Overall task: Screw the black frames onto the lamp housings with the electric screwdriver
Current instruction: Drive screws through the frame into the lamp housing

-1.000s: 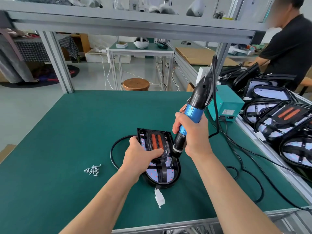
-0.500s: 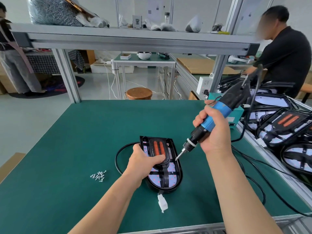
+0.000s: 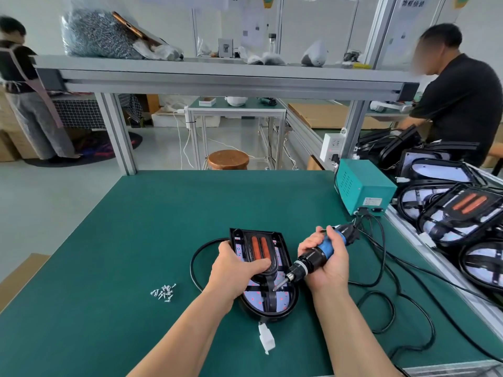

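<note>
Left hand (image 3: 239,270) grips lamp housing (image 3: 272,314) mid-tabletop (image 3: 163,227), thumb pinning black frame (image 3: 280,240). Right hand (image 3: 326,265) is wrapped round electric screwdriver (image 3: 302,268), bit on lower frame. Fastening step, probably; next needs bit squared, then another from the loose screws (image 3: 163,292).

green mat (image 3: 136,254), black frame (image 3: 272,234) w/ orange bars (image 3: 260,247), blue-black screwdriver (image 3: 315,259), teal box (image 3: 364,189)

One wide-angle camera, worn on the person's head, looks forward and down over the green table (image 3: 136,240) from close above its near edge; the far edge crosses mid-picture, a shelf (image 3: 217,74) spans overhead, the workshop floor (image 3: 54,200) beyond.
</note>
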{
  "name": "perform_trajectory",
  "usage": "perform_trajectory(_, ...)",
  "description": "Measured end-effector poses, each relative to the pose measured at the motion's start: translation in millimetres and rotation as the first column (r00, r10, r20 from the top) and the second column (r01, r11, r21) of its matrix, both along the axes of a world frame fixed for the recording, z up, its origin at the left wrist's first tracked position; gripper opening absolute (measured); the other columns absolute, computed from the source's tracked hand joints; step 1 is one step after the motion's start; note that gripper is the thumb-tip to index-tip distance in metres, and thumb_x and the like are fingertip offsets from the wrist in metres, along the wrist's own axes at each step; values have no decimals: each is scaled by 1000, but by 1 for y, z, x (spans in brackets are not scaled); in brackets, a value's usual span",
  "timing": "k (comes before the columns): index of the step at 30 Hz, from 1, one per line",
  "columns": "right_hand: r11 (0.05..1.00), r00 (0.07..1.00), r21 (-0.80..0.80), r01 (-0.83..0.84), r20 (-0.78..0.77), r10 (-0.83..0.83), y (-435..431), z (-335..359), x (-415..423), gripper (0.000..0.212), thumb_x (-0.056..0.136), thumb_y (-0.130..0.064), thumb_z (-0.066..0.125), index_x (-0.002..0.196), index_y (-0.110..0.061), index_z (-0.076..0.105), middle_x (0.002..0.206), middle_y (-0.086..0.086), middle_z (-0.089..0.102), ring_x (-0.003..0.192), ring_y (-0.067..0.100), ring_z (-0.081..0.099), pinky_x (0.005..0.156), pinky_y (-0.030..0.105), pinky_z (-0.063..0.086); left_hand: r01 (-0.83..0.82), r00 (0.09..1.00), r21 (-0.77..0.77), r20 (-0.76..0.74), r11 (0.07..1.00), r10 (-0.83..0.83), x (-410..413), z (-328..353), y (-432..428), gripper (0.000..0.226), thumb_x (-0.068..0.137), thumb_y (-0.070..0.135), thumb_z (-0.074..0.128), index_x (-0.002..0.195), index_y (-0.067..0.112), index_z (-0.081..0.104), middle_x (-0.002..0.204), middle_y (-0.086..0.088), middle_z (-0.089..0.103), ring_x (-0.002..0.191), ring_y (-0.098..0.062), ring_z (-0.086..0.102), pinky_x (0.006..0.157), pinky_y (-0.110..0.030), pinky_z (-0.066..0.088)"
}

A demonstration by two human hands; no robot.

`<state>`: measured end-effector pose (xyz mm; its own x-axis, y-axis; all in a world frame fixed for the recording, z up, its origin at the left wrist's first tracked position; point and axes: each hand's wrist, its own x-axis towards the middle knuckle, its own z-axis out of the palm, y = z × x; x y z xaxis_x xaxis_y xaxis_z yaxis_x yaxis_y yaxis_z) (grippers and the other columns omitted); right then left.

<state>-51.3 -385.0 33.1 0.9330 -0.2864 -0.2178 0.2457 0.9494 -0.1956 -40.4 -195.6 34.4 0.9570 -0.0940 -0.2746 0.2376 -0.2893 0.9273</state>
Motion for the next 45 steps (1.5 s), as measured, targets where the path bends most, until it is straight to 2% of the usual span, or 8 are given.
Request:
perform_trajectory(4, 1000, 1000, -18, -20, -5, 20, -4, -6, 5, 24, 82, -23, 70, 97, -9, 58, 73, -5, 50, 55, 6, 52, 50, 18, 48, -18, 1000, 57, 26, 998, 17, -3, 1, -1, 76, 67, 44, 89, 124, 18, 46, 111, 3, 65, 96, -13, 64, 71, -28, 50)
perform_trajectory(10, 997, 1000, -71, -18, 1, 18, -5, -9, 6, 25, 85, -25, 70, 98, -9, 57, 73, -5, 49, 57, 6, 52, 53, 18, 47, -67, 986, 228, 163, 971, 29, -12, 13, 12, 102, 77, 63, 74, 154, 15, 28, 140, -2, 55, 127, -22, 52, 104, -36, 45)
perform_trajectory(12, 997, 1000, -82, -18, 1, 18, -5, -9, 6, 25, 86, -25, 69, 99, -9, 56, 72, -5, 50, 57, 6, 52, 53, 18, 47, -120, 974, 254, 218, 960, 63, -14, 17, 26, 81, 82, 58, 71, 146, 18, 41, 117, 1, 62, 110, -18, 58, 89, -32, 47)
perform_trajectory(16, 997, 1000, -69, -30, -3, 30, -6, -10, 7, 22, 90, -27, 67, 98, -10, 57, 72, -5, 51, 58, 5, 52, 53, 17, 48, -256, 936, 301, 315, 918, 158, -14, 16, 64, 12, 89, 33, 69, 81, 25, 65, 74, 11, 64, 74, -15, 59, 59, -28, 44)
perform_trajectory(21, 998, 1000, -62, -22, 2, 22, -6, -11, 8, 22, 92, -29, 67, 97, -10, 57, 71, -5, 52, 58, 5, 52, 55, 16, 48, -287, 942, 443, 294, 849, 165, -13, 14, 108, 16, 86, 21, 70, 71, 24, 65, 67, 9, 65, 58, -12, 60, 50, -24, 40)
perform_trajectory(32, 997, 1000, -73, 6, 18, -5, -6, -10, 7, 24, 87, -30, 69, 94, -10, 57, 72, -5, 50, 58, 4, 52, 55, 16, 48, -187, 962, 702, 273, 687, -17, -11, 7, 123, 18, 86, 23, 72, 75, 24, 58, 92, 4, 54, 90, -19, 58, 69, -30, 40)
perform_trajectory(38, 999, 1000, -54, -2, 9, 2, -5, -9, 6, 24, 89, -30, 69, 96, -10, 57, 72, -5, 51, 58, 5, 52, 55, 16, 48, -208, 950, 698, 312, 685, -29, -14, 8, 120, 13, 90, 16, 63, 78, 19, 61, 91, 2, 58, 86, -20, 58, 70, -32, 45)
perform_trajectory(45, 1000, 999, -15, -6, 46, 7, -8, -10, 8, 25, 86, -31, 70, 94, -10, 59, 70, -5, 52, 55, 5, 53, 55, 16, 48, -120, 887, 274, 461, 954, -21, -39, 38, 69, 23, 80, 8, 74, 69, 25, 64, 66, 12, 65, 58, -2, 54, 57, -14, 44)
